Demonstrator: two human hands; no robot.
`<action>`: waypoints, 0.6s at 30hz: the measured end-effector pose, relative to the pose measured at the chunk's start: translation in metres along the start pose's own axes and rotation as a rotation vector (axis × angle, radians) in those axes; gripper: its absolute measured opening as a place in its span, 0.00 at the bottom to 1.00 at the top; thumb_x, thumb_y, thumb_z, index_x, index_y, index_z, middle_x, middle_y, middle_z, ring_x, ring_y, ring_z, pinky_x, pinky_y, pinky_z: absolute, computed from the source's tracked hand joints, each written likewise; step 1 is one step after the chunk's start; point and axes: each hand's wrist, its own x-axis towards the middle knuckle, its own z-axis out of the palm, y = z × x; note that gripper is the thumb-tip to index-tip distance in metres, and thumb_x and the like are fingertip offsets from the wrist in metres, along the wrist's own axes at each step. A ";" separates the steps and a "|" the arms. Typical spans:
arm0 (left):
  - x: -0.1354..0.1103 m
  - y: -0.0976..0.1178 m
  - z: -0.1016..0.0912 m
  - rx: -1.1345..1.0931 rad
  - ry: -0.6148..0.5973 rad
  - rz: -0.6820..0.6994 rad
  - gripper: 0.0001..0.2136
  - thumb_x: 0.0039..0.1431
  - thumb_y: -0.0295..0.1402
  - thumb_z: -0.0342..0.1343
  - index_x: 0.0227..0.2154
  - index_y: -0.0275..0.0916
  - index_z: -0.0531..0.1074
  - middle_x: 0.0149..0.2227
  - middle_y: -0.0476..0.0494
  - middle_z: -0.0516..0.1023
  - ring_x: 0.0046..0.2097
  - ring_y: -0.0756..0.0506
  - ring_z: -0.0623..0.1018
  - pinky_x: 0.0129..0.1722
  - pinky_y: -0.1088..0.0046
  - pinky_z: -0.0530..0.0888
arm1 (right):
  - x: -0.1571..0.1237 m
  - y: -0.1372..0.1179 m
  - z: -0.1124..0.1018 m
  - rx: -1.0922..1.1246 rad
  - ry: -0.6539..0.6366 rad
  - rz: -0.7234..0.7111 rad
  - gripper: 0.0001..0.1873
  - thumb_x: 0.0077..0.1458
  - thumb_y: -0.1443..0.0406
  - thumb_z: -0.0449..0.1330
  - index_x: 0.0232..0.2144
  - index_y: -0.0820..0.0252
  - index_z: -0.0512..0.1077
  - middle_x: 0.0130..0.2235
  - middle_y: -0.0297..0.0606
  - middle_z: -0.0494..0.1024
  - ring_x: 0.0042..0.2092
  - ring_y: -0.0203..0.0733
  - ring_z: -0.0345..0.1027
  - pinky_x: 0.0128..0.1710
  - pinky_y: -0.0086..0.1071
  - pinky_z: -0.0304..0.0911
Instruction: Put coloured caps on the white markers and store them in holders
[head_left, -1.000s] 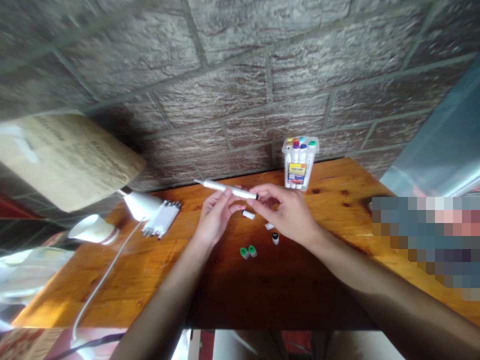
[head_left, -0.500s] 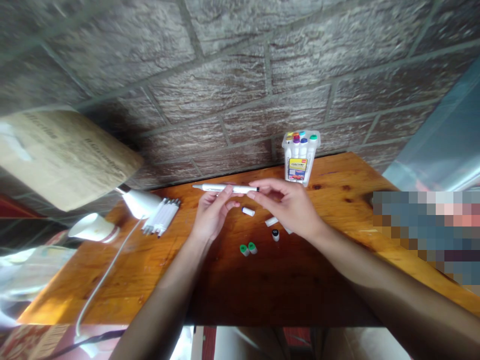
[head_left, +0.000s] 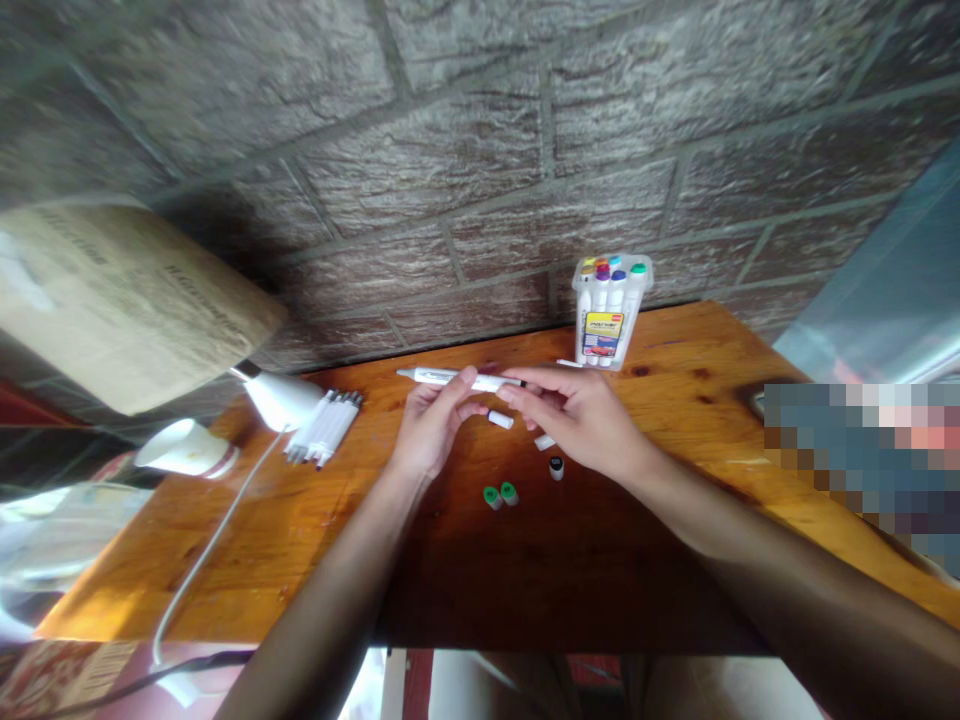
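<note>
A white marker (head_left: pixel 439 377) lies level above the table between my two hands, its pale grey tip toward the left. My left hand (head_left: pixel 435 420) is closed around the barrel, thumb on top. With thumb and fingers, my right hand (head_left: pixel 577 410) pinches the marker's dark right end. Below them a white cap (head_left: pixel 500 420) lies on its side. Two green-topped caps (head_left: pixel 501 494) and a black-topped cap (head_left: pixel 556 467) stand nearer to me. Another white piece (head_left: pixel 544 441) shows partly beneath my right hand.
A clear case (head_left: pixel 613 310) of colored markers stands by the stone wall. To the left are a row of white markers (head_left: pixel 326 428), a lamp (head_left: pixel 277 400) with a cable (head_left: pixel 217 545), and a tipped paper cup (head_left: pixel 184 450). A pixelated patch covers the right side.
The view has shifted slightly, so most things sit a little further right. Both hands keep their hold on the marker, which tilts slightly more down to the right.
</note>
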 end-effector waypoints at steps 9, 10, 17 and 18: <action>0.004 0.000 -0.007 0.074 -0.050 0.064 0.13 0.50 0.41 0.70 0.33 0.36 0.82 0.46 0.38 0.84 0.47 0.41 0.82 0.39 0.73 0.78 | 0.007 0.004 -0.001 0.304 0.018 0.261 0.19 0.52 0.53 0.68 0.40 0.60 0.80 0.30 0.35 0.80 0.25 0.32 0.67 0.27 0.28 0.65; 0.004 0.002 -0.008 0.065 -0.066 0.056 0.15 0.51 0.42 0.69 0.36 0.37 0.82 0.47 0.37 0.83 0.47 0.41 0.82 0.39 0.72 0.78 | 0.008 0.003 -0.001 0.323 0.026 0.277 0.18 0.51 0.53 0.68 0.39 0.60 0.80 0.30 0.35 0.80 0.25 0.31 0.66 0.27 0.27 0.65; 0.006 0.005 -0.009 -0.041 -0.079 0.017 0.19 0.56 0.49 0.63 0.38 0.37 0.80 0.47 0.38 0.82 0.44 0.44 0.82 0.36 0.75 0.77 | 0.008 -0.001 -0.003 0.371 0.026 0.333 0.17 0.51 0.53 0.69 0.37 0.60 0.81 0.30 0.35 0.80 0.26 0.30 0.65 0.27 0.27 0.64; 0.006 0.005 -0.008 -0.048 -0.077 0.007 0.19 0.56 0.49 0.63 0.37 0.36 0.80 0.45 0.38 0.83 0.42 0.45 0.82 0.34 0.75 0.77 | 0.008 -0.002 -0.003 0.373 0.023 0.331 0.17 0.51 0.53 0.68 0.37 0.60 0.81 0.30 0.35 0.80 0.26 0.30 0.65 0.27 0.27 0.64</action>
